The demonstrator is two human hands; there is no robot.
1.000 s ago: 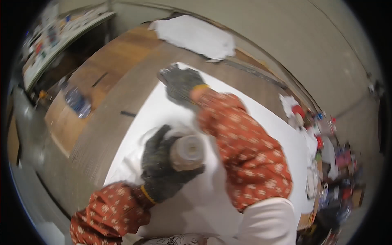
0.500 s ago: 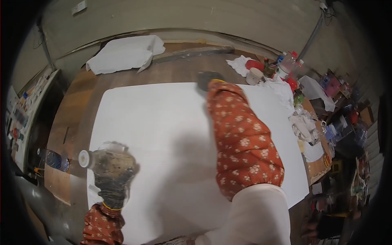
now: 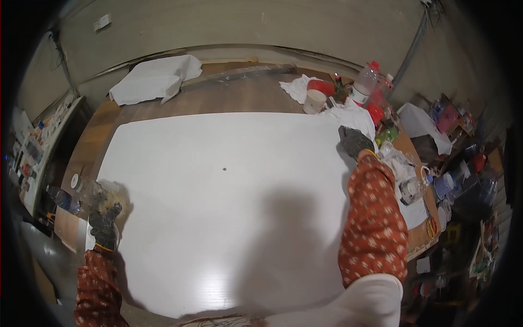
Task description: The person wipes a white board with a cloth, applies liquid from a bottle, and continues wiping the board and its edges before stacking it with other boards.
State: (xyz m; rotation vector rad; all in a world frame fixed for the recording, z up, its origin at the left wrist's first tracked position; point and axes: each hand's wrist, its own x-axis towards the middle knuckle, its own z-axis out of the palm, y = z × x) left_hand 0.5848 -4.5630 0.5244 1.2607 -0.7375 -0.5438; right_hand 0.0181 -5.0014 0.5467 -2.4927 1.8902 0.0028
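one bottle label (image 3: 358, 97) beyond right hand (image 3: 355, 141)

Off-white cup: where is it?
In the head view, the off-white cup is right of top centre, near the far edge of the white panel, beside crumpled white cloth.

head: left fisheye | looks from above the near edge of the white board (image 3: 180, 218) | faces down and forward | board close, wall (image 3: 218, 24) farther

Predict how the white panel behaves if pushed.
Probably stiff: the panel lies flat, with an unwrinkled face. Possibly slippery: bright glare near its lower edge suggests a glossy surface. Unlikely to tip: it's broad and lies flat on the table.
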